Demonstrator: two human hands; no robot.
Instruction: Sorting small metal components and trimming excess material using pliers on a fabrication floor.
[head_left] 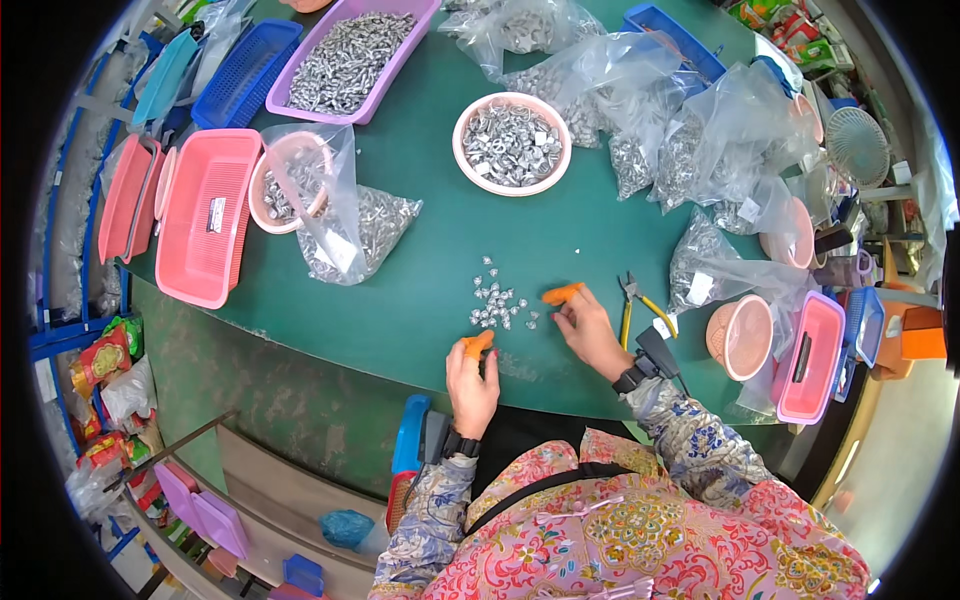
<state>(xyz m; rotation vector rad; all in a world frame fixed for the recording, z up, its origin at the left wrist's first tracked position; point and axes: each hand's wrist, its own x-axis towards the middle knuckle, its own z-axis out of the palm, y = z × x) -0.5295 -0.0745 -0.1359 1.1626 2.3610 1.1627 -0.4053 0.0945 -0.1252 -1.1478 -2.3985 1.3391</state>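
Observation:
A loose cluster of small silvery metal pieces [495, 304] lies on the green table [420, 270] in front of me. My left hand [472, 392] rests at the cluster's near edge. An orange finger cover sits on its forefinger, close to the nearest pieces, and the thumb stands a little apart. To the right of the pieces is my right hand [592, 332], also with an orange-covered finger, pointing left. Its thumb and forefinger are spread, and nothing shows between them. Cutting pliers [632, 300] with yellow handles lie just beyond my right hand.
A round pink basin [460, 150] of metal parts stands farther back. Clear bags of parts [690, 265] crowd the right, beside a pink basket [812, 345]. On the left are a pink basket [170, 285], a bagged pile [375, 230] and a purple tray [278, 100] of parts.

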